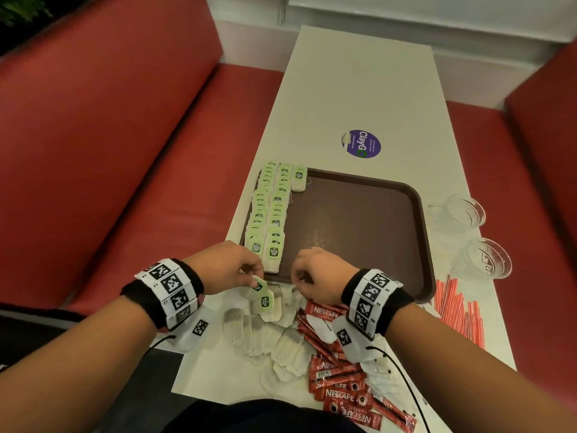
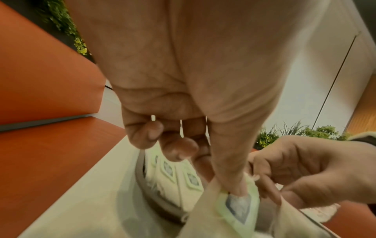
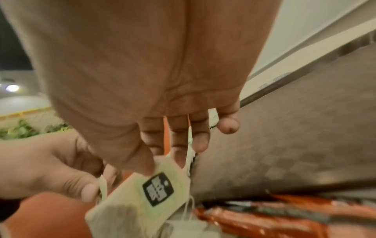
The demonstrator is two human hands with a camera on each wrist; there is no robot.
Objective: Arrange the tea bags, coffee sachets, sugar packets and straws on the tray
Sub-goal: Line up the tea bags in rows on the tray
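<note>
Together, both hands pinched one soft paper tea bag (image 1: 266, 303) at the near edge of the brown textured tray (image 1: 359, 214): left hand (image 1: 229, 265) with thumb and fingers, right hand (image 1: 318, 273) likewise, above the smooth white counter (image 1: 359, 89).

The tray (image 1: 359, 214) is dark brown with a faint checked texture; tea bags (image 1: 271, 210) carry pale green tags; coffee sachets (image 1: 340, 389) are red; straws (image 1: 459, 307) red-and-white striped; the counter (image 1: 359, 89) white.
</note>
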